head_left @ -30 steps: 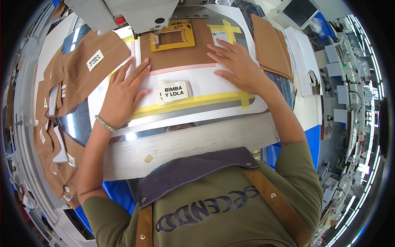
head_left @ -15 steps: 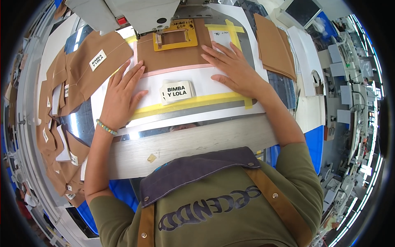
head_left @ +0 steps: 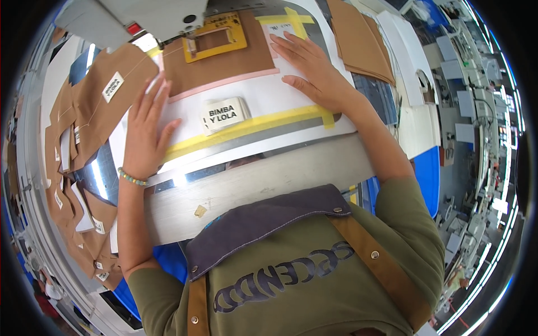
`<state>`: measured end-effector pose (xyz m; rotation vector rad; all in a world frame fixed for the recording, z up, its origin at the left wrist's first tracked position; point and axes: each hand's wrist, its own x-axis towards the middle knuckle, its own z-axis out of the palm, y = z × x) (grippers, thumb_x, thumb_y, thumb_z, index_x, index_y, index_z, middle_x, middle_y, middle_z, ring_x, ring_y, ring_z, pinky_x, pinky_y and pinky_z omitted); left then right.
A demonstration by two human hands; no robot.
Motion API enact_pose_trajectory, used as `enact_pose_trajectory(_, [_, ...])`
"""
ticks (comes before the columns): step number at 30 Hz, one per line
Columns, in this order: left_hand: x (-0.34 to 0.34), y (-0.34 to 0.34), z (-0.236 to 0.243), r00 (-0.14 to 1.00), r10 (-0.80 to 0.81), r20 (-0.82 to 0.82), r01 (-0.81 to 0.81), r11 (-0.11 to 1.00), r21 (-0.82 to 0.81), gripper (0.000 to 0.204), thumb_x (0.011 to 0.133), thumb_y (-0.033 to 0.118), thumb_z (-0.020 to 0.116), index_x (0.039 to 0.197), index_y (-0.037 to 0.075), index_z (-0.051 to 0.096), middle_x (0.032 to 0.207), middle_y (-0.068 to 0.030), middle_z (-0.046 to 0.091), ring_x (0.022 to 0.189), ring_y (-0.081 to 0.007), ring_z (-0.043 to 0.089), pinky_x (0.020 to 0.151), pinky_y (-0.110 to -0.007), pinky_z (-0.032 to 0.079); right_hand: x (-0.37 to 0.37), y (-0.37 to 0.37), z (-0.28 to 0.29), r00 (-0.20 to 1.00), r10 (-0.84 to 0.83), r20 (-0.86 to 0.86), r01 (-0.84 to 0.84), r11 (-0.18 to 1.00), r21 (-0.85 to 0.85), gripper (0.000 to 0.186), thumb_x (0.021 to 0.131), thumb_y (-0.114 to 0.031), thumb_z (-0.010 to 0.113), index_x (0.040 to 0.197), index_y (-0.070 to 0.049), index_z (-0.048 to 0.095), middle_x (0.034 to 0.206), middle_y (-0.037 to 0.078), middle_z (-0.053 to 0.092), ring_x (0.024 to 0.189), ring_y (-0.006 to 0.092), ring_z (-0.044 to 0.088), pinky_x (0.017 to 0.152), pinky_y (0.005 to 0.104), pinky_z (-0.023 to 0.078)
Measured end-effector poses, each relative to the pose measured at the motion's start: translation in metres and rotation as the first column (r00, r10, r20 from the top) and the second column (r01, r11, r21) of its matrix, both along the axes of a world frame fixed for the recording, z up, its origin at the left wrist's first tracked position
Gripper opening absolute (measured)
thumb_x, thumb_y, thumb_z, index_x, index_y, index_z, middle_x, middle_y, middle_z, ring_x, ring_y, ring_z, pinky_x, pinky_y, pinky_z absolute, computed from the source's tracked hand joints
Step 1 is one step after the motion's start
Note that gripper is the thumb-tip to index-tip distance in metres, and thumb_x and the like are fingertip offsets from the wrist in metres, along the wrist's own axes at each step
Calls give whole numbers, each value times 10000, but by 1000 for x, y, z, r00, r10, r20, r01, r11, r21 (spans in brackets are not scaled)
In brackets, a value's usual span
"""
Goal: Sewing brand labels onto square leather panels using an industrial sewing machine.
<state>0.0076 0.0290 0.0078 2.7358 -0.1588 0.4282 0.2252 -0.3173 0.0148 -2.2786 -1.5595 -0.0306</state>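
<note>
Flat on the white sheet at the left lies my left hand (head_left: 147, 126), fingers stretched up beside the left edge of a brown fabric panel (head_left: 246, 61). My right hand (head_left: 316, 73) is spread at the panel's right side, its fingertips over a white taped card (head_left: 276, 32). Neither hand holds anything. On the panel rests a yellow frame (head_left: 238, 39) with a rectangular opening, beneath the sewing machine head (head_left: 134, 14). A pink strip (head_left: 224, 84) runs along the panel's near edge. Between my hands sits a small stack of white printed labels (head_left: 225, 115).
Brown pieces with white labels (head_left: 89, 106) are heaped at the left. More brown panels (head_left: 364, 47) are stacked at the right, beside white sheets (head_left: 406, 56). Yellow tape (head_left: 241, 130) crosses the white sheet near the grey table edge (head_left: 269, 171). Blue bins (head_left: 426, 173) stand below.
The view has shifted, so the table things sit further left and higher in the picture. Both hands stay spread beside the panel, with little visible movement against it.
</note>
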Motion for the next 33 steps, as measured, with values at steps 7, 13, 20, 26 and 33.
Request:
enact_pose_trajectory(7, [1,1,-1,992,11,-127,11,985,174,609,969,263,698,1550,115,589,1675,-41,500,1597,-346,346,1305,-497,279,-6,-5,-9,993,7,115,1,998,-67,629,1107,-446,527,1660,-161,437,1754,44,357,1647,313,226,1346,563,126])
enact_pose_trajectory(13, [1,-2,-1,993,12,-117,6,988,152,575,969,242,700,1520,103,611,1657,-43,523,1585,-353,364,1302,-506,285,-6,-7,-8,989,51,135,-32,990,-138,601,1106,-510,511,1603,-174,531,1729,19,404,1645,289,241,1350,581,121])
enact_pose_trajectory(20, [0,0,-3,995,5,-101,10,989,145,570,976,223,701,1516,68,604,1643,-69,532,1574,-360,379,1292,-505,302,-3,-5,-12,988,77,137,-58,989,-135,605,1110,-522,505,1591,-158,540,1722,20,415,1633,282,267,1344,569,153])
enact_pose_trajectory(26, [1,2,-5,999,-7,-54,15,990,137,545,979,221,713,1495,70,623,1613,-67,563,1563,-354,395,1280,-499,318,-9,-2,-5,975,49,216,-42,998,-39,469,1074,-410,624,1437,-119,685,1627,50,545,1553,284,411,1287,499,304])
enact_pose_trajectory(33, [-1,-35,17,991,-135,0,133,979,-157,663,876,143,813,1505,72,614,1574,-78,603,1498,-357,493,1251,-490,388,-58,44,29,966,251,54,-257,941,220,326,919,-280,805,1188,-98,773,1358,51,723,1267,278,653,1076,467,509])
